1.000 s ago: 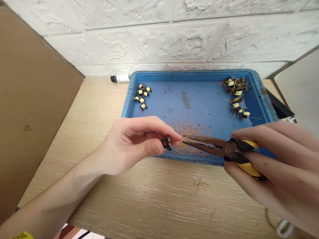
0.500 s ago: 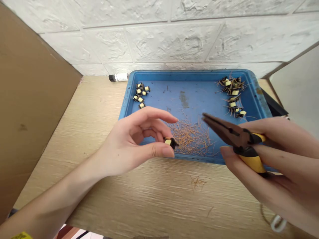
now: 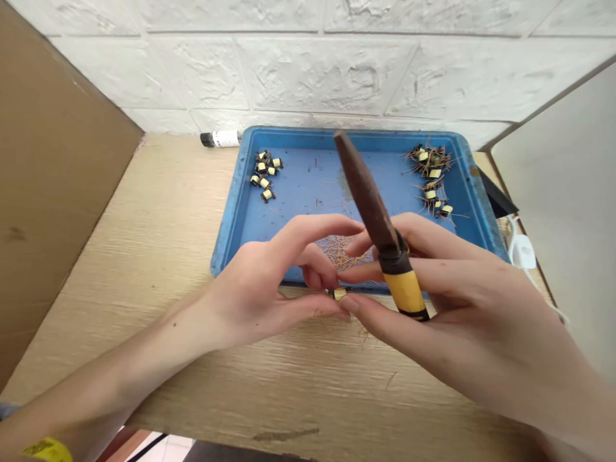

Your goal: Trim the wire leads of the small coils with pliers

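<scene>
Between the thumb and fingers of my left hand (image 3: 269,282) is a small black transformer (image 3: 340,294) wrapped in pale yellow tape. My right hand (image 3: 447,289) holds long-nose pliers (image 3: 380,218) with yellow and black handles, their jaws pointing up and away from the part. The thumb and a fingertip of my right hand also touch the transformer, which is largely hidden by fingers. Both hands meet over the front edge of a blue tray (image 3: 224,218). Behind the fingers, a heap of thin copper-coloured wire clippings (image 3: 339,251) lies in the tray.
Several trimmed transformers (image 3: 264,173) sit at the tray's left; several with long wires (image 3: 430,173) lie at its right. A white bottle with black cap (image 3: 221,138) lies behind. A cardboard panel (image 3: 58,160) stands left, and a white cable (image 3: 522,250) is at right.
My right hand has moved left to the transformer, and the pliers have swung from pointing left to pointing upward. My left hand still holds the part. The view has shifted slightly.
</scene>
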A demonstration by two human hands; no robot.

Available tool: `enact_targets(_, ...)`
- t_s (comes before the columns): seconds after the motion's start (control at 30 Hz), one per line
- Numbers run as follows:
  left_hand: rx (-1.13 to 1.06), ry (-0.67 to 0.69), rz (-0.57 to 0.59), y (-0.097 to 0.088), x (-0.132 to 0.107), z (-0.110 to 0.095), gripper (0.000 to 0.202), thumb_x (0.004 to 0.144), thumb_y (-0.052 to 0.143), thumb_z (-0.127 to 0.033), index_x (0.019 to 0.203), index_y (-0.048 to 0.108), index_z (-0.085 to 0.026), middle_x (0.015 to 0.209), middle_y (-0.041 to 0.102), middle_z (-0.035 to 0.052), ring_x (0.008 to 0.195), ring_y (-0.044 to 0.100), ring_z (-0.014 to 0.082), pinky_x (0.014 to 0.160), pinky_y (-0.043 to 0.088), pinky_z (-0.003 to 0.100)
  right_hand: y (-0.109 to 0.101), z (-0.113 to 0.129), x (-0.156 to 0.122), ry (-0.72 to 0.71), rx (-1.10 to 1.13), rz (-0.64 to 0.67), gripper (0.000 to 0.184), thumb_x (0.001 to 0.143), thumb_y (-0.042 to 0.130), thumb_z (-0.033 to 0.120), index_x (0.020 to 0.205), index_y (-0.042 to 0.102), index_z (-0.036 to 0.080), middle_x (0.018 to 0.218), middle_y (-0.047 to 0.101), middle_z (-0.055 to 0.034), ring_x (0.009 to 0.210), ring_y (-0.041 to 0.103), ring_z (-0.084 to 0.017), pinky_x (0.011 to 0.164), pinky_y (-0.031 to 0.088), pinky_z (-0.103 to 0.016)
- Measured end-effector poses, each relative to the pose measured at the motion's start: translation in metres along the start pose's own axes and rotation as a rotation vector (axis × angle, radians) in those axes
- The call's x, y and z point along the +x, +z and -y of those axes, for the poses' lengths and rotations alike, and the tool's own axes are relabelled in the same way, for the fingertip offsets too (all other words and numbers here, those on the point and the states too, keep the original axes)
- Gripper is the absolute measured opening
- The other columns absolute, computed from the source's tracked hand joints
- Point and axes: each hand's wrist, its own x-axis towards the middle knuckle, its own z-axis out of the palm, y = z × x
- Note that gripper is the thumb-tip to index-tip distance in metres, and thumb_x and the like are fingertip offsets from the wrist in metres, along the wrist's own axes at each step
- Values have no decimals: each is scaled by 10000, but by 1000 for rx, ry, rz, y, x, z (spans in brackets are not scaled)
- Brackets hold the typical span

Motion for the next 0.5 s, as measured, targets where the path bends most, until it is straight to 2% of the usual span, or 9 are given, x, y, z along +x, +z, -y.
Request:
enact_targets(0.13, 13, -22, -16, 1, 1, -2, 557, 869, 853, -325, 1366, 606, -371, 842, 788, -98, 686, 760, 130, 674, 637, 221, -1, 2, 3, 21, -1, 40, 185, 918, 683, 133, 778, 733, 242, 1008, 747, 1, 915, 743, -134, 742, 613, -234)
enact_targets(0.23, 5, -83, -31, 1, 3, -6, 444, 863, 847, -313, 1264, 654, -311, 839, 770, -119, 701, 756, 102, 715, 626, 194, -3, 2, 3, 51, 29, 69, 203, 898, 683, 140, 736, 732, 251, 962, 727, 5, 912, 739, -137, 725, 599, -224)
enact_targets(0.37, -37, -52, 1, 0, 5, -9, 299, 840, 877, -220, 1042, 659, -248, 834, 753, -68, 733, 748, 114, 717, 623, 200, -3, 1, 3, 132, 50, 41, 212, 850, 650, 132, 693, 717, 258, 894, 694, 17, 769, 690, -113, 654, 575, -224)
enact_targets(0.5, -41, -27, 59, -3, 6, -7, 217, 851, 845, -145, 927, 661, -231, 883, 744, -29, 766, 736, 132, 723, 617, 222, -3, 1, 6, 192, 81, 14, 201, 841, 665, 202, 650, 700, 255, 834, 669, 19, 685, 648, -102, 521, 485, -218)
